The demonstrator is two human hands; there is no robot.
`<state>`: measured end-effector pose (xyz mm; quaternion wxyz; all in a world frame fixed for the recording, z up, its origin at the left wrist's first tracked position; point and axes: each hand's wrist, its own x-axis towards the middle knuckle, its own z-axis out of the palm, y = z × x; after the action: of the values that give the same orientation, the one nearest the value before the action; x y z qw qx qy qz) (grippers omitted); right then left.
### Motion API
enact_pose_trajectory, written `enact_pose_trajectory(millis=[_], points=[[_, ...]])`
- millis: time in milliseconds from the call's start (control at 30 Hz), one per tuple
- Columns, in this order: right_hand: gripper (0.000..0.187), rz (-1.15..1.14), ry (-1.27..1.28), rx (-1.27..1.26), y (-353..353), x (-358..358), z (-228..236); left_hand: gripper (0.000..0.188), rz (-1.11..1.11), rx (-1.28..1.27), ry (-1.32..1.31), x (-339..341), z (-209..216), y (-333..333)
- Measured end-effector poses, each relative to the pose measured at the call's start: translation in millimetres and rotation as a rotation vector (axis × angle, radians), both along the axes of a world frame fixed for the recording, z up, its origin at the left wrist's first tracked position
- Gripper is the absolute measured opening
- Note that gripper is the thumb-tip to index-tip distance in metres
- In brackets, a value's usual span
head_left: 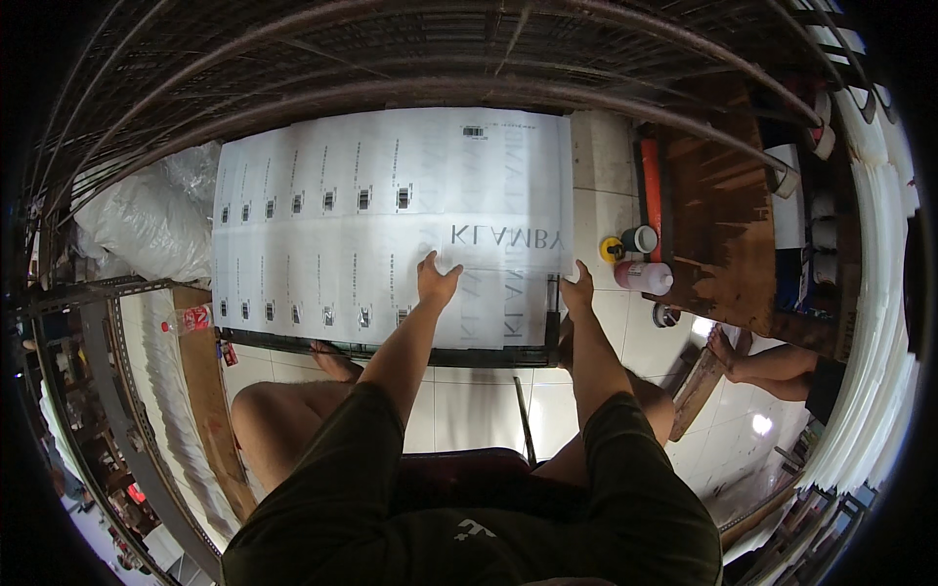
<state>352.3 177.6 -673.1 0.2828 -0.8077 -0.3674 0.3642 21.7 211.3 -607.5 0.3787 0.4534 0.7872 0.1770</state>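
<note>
Over the near right part of a low worktable I hold a thin white printed sheet (508,249) by its near edge. My left hand (440,281) has its thumb at the sheet's near left corner, and the other fingers are partly hidden. At the near right corner is my right hand (578,293), its thumb on the edge and a finger pointing away from me. Beneath and to the left lie several overlapping white sheets (283,234) in staggered rows, with dark lettering and small barcodes.
A dark metal rack (391,68) arches over the far side. Clear plastic bags (147,220) bulge at the left, near a bottle (188,318). On the right are a pink-liquid bottle (645,277), a dark cup (640,240) and a wooden cabinet (723,225). Another person's leg (772,366) shows there.
</note>
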Motion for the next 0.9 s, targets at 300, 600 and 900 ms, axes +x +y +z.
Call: enact_pose_trajectory(millis=[300,600,900], points=[[0.069,-0.099,-0.191,-0.058,-32.4,-8.6,72.8,0.070,0.120,0.205,-0.229,-17.4,51.8,-75.7],[0.059,0.278,0.288,-0.057,-74.9,-55.4,228.1,0.061,0.039,0.132,-0.534,-57.5,204.4,-62.4],[0.048,0.393,-0.327,0.475,-260.5,-52.8,432.7,0.063,-0.983,0.200,-0.686,-61.8,413.5,-221.6]])
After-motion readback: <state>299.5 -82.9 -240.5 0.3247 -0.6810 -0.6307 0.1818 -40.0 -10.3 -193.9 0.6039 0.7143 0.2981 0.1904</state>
